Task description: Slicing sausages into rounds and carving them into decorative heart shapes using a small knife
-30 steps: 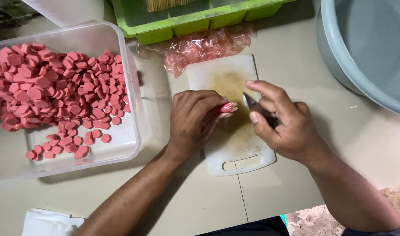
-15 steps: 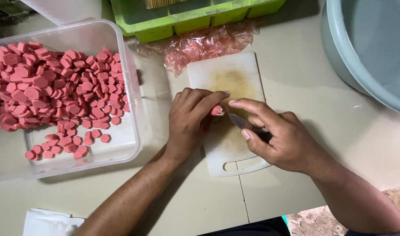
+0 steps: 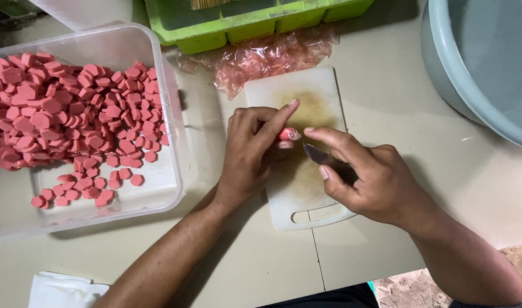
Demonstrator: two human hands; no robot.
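My left hand [image 3: 252,151] is closed around a pink sausage [image 3: 288,134] over the white cutting board [image 3: 306,199]; only the sausage's end shows past my fingers. My right hand [image 3: 369,177] grips a small knife [image 3: 315,153], forefinger stretched along the blade, the tip just right of the sausage end. A clear plastic tub [image 3: 170,188] at the left holds several pink sausage slices [image 3: 73,114].
Crumpled pinkish plastic wrappers [image 3: 266,57] lie above the board. A green tray [image 3: 244,23] stands at the back, a grey-blue basin [image 3: 477,63] at the right. White cloth or paper [image 3: 61,291] lies at the lower left. The table's near edge runs along the bottom right.
Both hands have drifted slightly left and down on the board. My left forefinger has lifted and straightened, and the knife sits closer to the sausage end.
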